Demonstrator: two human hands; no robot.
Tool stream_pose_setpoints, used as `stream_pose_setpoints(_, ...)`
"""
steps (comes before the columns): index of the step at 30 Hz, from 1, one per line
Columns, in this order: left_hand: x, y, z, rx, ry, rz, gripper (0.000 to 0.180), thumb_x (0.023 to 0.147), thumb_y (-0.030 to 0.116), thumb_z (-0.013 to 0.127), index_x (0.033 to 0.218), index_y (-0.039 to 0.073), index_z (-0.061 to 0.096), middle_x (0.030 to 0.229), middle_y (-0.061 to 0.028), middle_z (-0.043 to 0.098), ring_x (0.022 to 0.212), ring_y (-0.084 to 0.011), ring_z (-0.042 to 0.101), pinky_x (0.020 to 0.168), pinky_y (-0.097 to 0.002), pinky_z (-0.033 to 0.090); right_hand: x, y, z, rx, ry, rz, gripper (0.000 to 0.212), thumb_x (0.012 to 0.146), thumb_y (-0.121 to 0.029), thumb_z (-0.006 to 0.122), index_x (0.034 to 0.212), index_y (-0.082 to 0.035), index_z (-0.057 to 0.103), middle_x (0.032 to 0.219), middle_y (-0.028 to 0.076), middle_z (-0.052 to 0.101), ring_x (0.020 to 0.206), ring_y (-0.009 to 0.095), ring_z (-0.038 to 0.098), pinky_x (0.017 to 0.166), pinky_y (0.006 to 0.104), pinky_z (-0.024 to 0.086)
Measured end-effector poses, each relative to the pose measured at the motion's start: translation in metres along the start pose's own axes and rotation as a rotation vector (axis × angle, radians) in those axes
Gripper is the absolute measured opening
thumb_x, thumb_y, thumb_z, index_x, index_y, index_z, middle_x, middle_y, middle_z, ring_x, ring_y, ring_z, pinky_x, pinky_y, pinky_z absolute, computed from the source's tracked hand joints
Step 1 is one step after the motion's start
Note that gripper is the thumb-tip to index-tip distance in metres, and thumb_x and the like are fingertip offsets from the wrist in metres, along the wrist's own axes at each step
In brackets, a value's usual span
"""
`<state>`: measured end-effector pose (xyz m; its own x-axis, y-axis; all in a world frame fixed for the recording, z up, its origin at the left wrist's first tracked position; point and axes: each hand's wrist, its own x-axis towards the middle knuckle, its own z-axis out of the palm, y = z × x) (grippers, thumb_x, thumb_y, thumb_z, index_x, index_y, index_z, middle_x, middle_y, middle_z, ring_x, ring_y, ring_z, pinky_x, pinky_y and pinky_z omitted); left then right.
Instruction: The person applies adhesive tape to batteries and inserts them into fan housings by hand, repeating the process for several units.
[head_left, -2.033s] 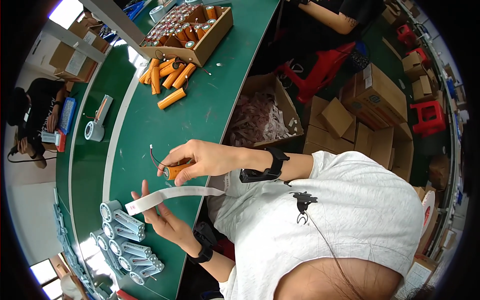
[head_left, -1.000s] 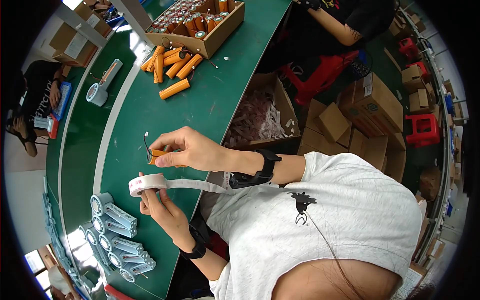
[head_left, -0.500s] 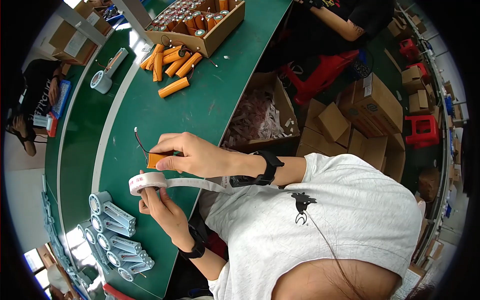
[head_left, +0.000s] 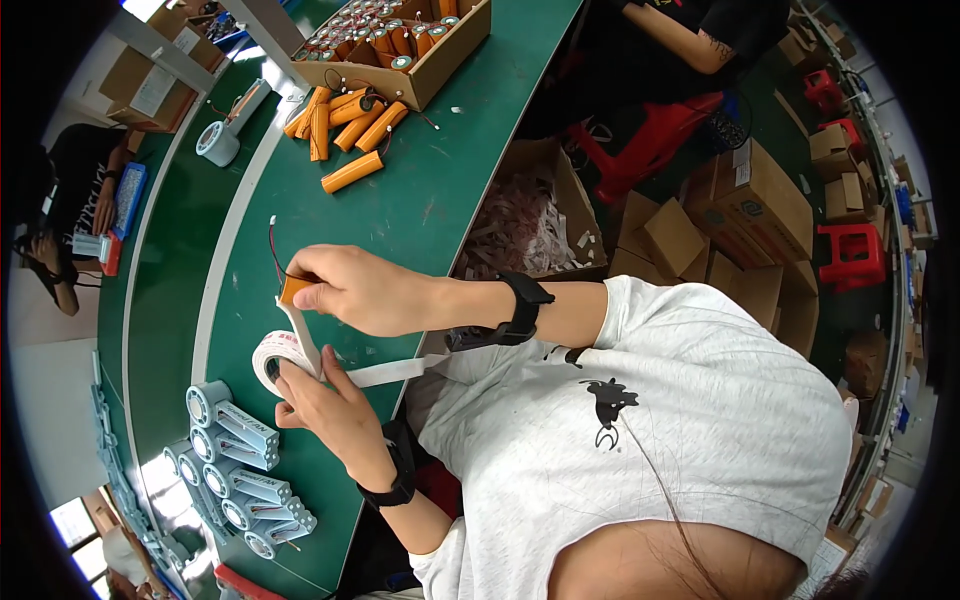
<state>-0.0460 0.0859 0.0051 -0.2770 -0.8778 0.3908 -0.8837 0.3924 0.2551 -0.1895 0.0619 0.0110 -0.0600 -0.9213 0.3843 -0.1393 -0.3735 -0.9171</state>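
My right hand (head_left: 362, 288) pinches an orange wrapped battery (head_left: 293, 290), mostly hidden by the fingers. Thin wires with a small white connector (head_left: 273, 220) stick up from it. My left hand (head_left: 335, 415) grips a roll of white double-sided tape (head_left: 270, 350), with fingers in its core. A short stretch of tape (head_left: 301, 332) runs taut from the roll to the battery's lower end. Another white strip (head_left: 388, 373) trails from beside my left thumb toward my shirt; whether it is tape or backing I cannot tell.
Loose orange batteries (head_left: 352, 172) lie beyond my hands, before a cardboard box of batteries (head_left: 440, 75). Several light-blue fan housings (head_left: 240, 435) stand at the lower left. Below the green table (head_left: 400, 215), a carton holds white paper strips (head_left: 520, 225). Another person (head_left: 690, 40) sits farther off.
The battery in my right hand has shifted slightly left and up, and tape now stretches between it and the roll. My left hand has tilted the roll, turning its flat side into view.
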Motion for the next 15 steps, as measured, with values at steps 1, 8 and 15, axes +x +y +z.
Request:
stream_pose_setpoints(1, 0.0, 0.0, 0.001, -0.001, -0.001, 0.004, 0.023, 0.09, 0.019, 0.046, 0.097, -0.003, 0.046, 0.085, -0.0164, 0.05, 0.08, -0.0284, 0.046, 0.077, -0.0375, 0.026, 0.001, 0.001, -0.001, 0.127, 0.001, 0.093, 0.018, 0.084, -0.01, 0.053, 0.088, 0.007, 0.051, 0.086, 0.013, 0.055, 0.077, 0.021, 0.054, 0.068, 0.0313, 0.044)
stream_pose_setpoints(8, 0.001, 0.012, 0.011, 0.098, -0.092, 0.119, 0.018, 0.086, 0.015, 0.052, 0.093, -0.001, 0.046, 0.074, -0.0109, 0.048, 0.075, -0.0256, 0.045, 0.074, -0.0376, 0.026, 0.018, 0.01, -0.003, 0.644, 0.215, 0.364, 0.015, 0.086, -0.009, 0.051, 0.094, 0.004, 0.05, 0.088, 0.008, 0.054, 0.079, 0.012, 0.051, 0.072, 0.0263, 0.043)
stream_pose_setpoints(15, 0.004, 0.017, 0.017, 0.111, -0.101, 0.373, 0.018, 0.081, 0.008, 0.056, 0.094, 0.001, 0.047, 0.073, -0.0087, 0.048, 0.076, -0.0233, 0.046, 0.074, -0.0372, 0.026, 0.028, 0.041, 0.01, 0.685, 0.51, 0.442, 0.016, 0.087, -0.011, 0.051, 0.094, 0.003, 0.049, 0.085, 0.007, 0.053, 0.077, 0.011, 0.051, 0.071, 0.0255, 0.044)
